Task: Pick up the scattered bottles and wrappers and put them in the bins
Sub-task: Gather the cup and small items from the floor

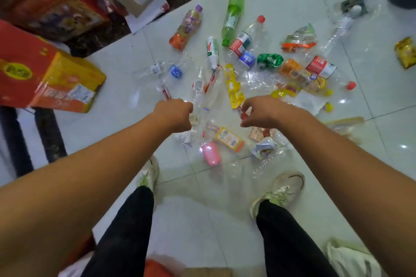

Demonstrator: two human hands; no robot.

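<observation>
Person is standing on the white tiled floor point(371, 101), both bare arms reaching down over the litter. Left hand point(174, 114) is closing in a fist around a clear plastic bottle point(198, 94). Right hand point(262, 111) is pinching a small red piece, fingers curled; the piece itself cannot be identified. Green bottle point(233, 18), orange-based bottle point(188, 27) and pink container point(211, 153) are lying flat nearby. Red-yellow carton point(42, 74) is sitting tilted at left.

Storeroom: tiled floor point(258, 220), stacked cartons point(45, 69)
</observation>
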